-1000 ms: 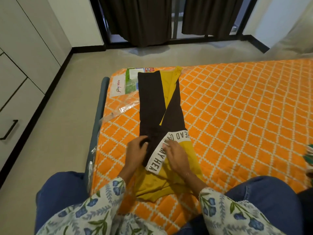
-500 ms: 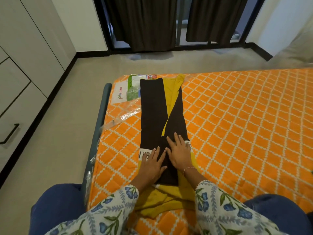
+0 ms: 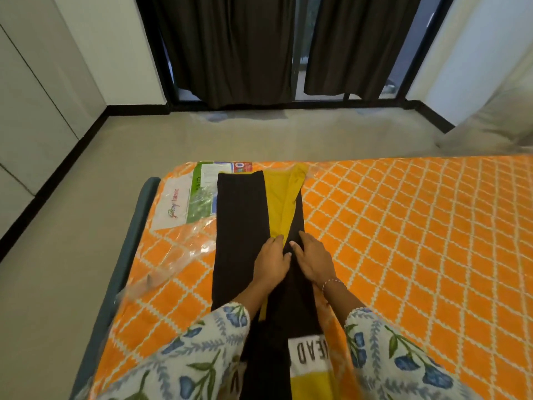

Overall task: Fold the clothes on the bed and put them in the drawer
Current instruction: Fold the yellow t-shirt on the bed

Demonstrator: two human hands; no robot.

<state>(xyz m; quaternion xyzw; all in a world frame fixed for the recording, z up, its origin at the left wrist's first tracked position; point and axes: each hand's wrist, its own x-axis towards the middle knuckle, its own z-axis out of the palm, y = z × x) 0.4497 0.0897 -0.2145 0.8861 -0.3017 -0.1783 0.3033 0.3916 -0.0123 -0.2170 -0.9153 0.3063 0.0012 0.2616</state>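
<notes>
A black and mustard-yellow garment [image 3: 240, 226] with a white lettered band lies lengthwise on the orange quilted bed [image 3: 403, 241], folded into a long narrow strip. My left hand [image 3: 271, 262] and my right hand [image 3: 313, 259] lie flat side by side on the middle of the strip, fingers straight, pressing the black cloth down where the two black panels meet. The near end of the garment runs under my floral sleeves.
A clear plastic package with a green and white label [image 3: 191, 204] lies at the bed's far left corner, beside the garment. White cupboard fronts [image 3: 31, 111] line the left wall across a strip of floor. Dark curtains [image 3: 230, 47] hang ahead. A pillow [image 3: 496, 122] sits far right.
Both hands have slid away from me along the garment, from the lettered band up to its middle, smoothing the black panels flat. The view has leaned forward over the bed.
</notes>
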